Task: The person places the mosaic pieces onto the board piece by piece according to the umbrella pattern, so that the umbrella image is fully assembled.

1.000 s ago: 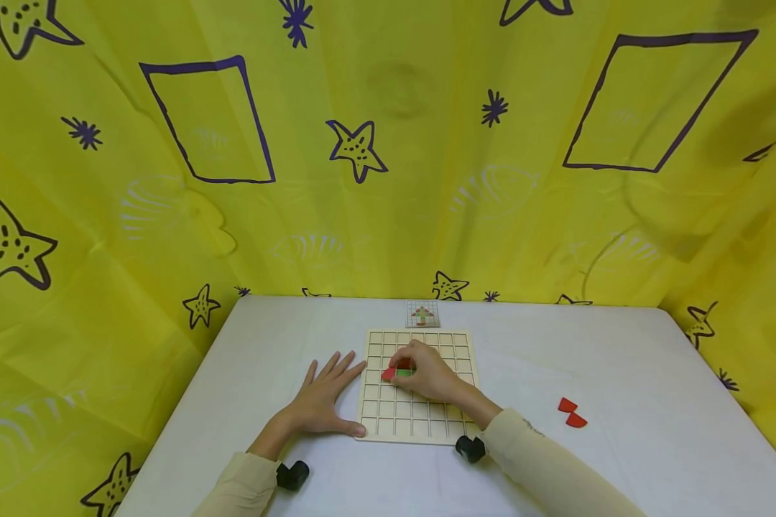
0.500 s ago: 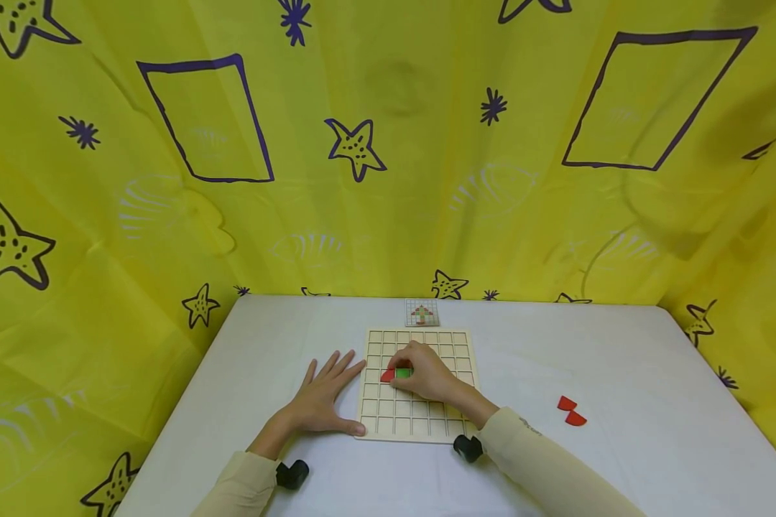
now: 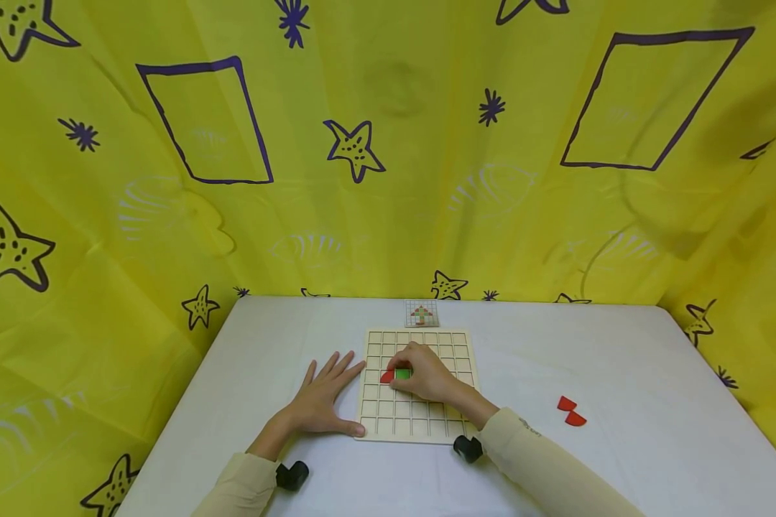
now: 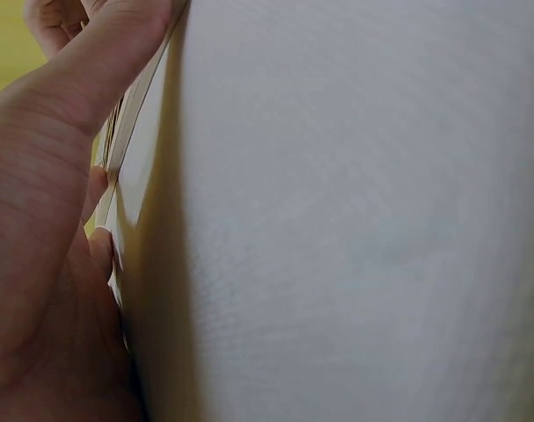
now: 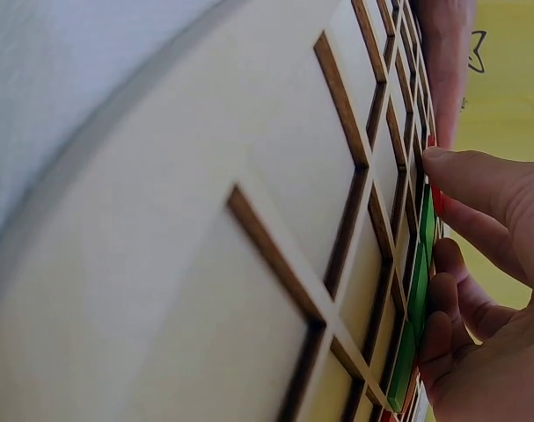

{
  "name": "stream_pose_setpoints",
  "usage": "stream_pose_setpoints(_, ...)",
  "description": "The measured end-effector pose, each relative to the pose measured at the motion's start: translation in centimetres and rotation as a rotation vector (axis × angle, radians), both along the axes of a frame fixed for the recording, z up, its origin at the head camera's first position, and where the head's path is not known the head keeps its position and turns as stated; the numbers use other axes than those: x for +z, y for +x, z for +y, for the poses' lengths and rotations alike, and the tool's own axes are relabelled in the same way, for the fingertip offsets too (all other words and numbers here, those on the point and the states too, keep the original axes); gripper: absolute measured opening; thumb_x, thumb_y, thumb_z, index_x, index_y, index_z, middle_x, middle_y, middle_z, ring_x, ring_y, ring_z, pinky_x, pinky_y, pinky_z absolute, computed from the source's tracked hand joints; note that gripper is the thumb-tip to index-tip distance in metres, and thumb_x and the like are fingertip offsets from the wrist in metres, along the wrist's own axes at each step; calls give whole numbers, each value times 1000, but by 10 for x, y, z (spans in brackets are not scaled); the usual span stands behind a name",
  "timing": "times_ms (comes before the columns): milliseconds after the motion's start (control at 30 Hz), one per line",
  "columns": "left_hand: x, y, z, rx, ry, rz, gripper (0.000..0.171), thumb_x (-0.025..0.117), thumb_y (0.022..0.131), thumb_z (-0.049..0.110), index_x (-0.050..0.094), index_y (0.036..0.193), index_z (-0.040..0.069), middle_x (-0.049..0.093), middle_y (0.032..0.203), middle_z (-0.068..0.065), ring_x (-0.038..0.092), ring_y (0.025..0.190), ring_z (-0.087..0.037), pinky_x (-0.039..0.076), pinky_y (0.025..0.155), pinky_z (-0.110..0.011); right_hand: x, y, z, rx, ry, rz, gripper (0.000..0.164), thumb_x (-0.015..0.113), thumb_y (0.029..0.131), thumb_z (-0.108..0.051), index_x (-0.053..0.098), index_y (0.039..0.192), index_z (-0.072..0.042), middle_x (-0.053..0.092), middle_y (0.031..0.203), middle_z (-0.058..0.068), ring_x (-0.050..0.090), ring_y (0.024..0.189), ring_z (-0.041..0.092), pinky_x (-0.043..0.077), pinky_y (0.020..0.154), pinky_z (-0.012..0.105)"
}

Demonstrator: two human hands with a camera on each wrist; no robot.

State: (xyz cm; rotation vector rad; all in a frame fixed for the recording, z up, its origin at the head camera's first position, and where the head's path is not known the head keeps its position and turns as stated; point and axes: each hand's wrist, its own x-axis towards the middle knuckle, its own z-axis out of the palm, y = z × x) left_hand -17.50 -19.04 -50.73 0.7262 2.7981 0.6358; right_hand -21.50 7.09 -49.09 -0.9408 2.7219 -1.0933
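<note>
A pale wooden grid board (image 3: 388, 429) lies on the white table. My right hand (image 3: 427, 373) is over its middle, thumb and fingers pinching a red quarter-round tile (image 3: 386, 376) that sits in a cell left of a green tile (image 3: 403, 374). The right wrist view shows the thumb on the red tile and several green tiles (image 5: 416, 290) in a row beneath the curled fingers. Flat on the table, fingers spread, my left hand (image 3: 318, 406) touches the board's left edge with forefinger and thumb. Part of the board is hidden by the right hand.
Behind the board lies a small pattern card (image 3: 422, 313) with a red and green figure on a grid. Two loose red quarter-round tiles (image 3: 575, 418) lie on the table to the right. A yellow curtain (image 3: 394, 215) stands behind the table.
The red quarter-round tile, raised and tilted a second ago, now lies flatter in its cell beside the green tile. My right hand shifted only slightly; the left hand stayed put.
</note>
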Motion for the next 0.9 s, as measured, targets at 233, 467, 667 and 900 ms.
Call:
stream_pose_setpoints(233,-1,-1,0,2,-13,6,116,82,69,71,33,162,21,18,171,-10,6,157,-39,-3,117,-73,-1,0,1,3,7,-7,19,83,87,-14,76,104,-6,62,96,2,47,84,14,40,76,30)
stream_pose_setpoints(467,-1,0,1,6,-12,10,117,83,69,71,34,162,21,19,171,-10,7,157,-40,-2,117,-73,-1,0,1,1,-3,-19,21,83,87,-14,76,106,-6,62,96,2,48,84,16,41,75,30)
stream_pose_setpoints(667,-1,2,1,-2,-10,25,118,83,68,70,33,162,19,19,171,-12,9,156,-42,0,117,-75,0,2,5,4,-40,-44,25,82,88,-12,75,111,-6,61,97,4,52,85,16,44,77,29)
stream_pose_setpoints(900,0,1,2,3,-6,11,117,83,68,71,34,162,20,19,171,-11,7,157,-41,-1,117,-74,3,5,10,21,-88,-25,28,81,89,-10,73,115,-5,63,101,7,58,90,20,51,81,31)
